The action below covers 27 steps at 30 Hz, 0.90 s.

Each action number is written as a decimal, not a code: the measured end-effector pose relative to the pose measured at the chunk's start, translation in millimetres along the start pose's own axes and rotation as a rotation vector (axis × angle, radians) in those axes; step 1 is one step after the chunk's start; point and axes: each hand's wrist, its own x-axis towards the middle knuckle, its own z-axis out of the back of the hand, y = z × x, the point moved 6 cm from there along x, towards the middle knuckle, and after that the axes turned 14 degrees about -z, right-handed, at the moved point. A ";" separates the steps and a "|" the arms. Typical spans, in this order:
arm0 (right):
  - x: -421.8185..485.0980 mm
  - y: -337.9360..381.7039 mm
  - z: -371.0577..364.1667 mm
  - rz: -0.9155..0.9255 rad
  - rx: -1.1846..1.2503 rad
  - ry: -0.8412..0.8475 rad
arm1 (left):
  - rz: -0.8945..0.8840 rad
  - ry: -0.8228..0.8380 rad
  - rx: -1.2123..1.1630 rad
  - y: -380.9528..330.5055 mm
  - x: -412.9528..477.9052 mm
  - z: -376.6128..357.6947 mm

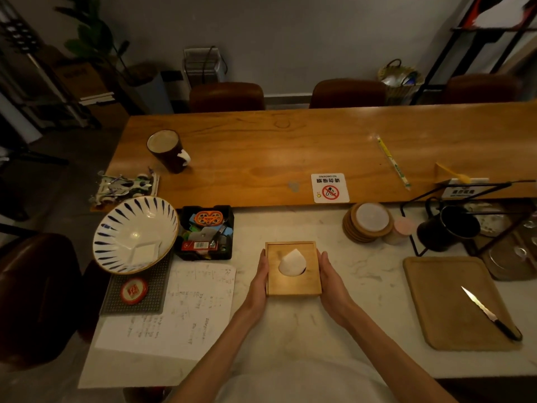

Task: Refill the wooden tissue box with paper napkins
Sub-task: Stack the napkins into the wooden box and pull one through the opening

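Observation:
A square wooden tissue box (pixel 293 283) rests on the white marble counter (pixel 363 286), its lid on. A white paper napkin (pixel 291 263) pokes up through the round hole in the lid. My left hand (pixel 259 279) lies flat against the box's left side, and my right hand (pixel 331 282) presses its right side. Both hands grip the box between them.
A blue-striped bowl (pixel 135 234) holding folded napkins tilts at left, beside a black tray of small items (pixel 205 232). Handwritten papers (pixel 180 309) lie at front left. A wooden board (pixel 453 303) with a knife (pixel 491 314) sits right. Coasters (pixel 367 222) and a black mug (pixel 449 228) stand behind.

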 end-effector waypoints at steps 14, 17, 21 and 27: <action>73.9 82.2 -2.1 0.007 0.038 -0.023 | -0.075 -0.010 0.057 -54.6 94.2 -12.0; 75.6 82.5 -0.8 0.014 -0.010 -0.034 | -0.080 0.001 0.017 -55.0 95.9 -11.3; 67.7 82.1 -1.3 0.063 -0.149 -0.084 | -0.119 0.054 0.118 -57.8 93.2 -12.0; 39.8 65.5 0.1 0.313 -0.641 -0.208 | -0.256 0.139 0.600 -40.9 76.5 -1.5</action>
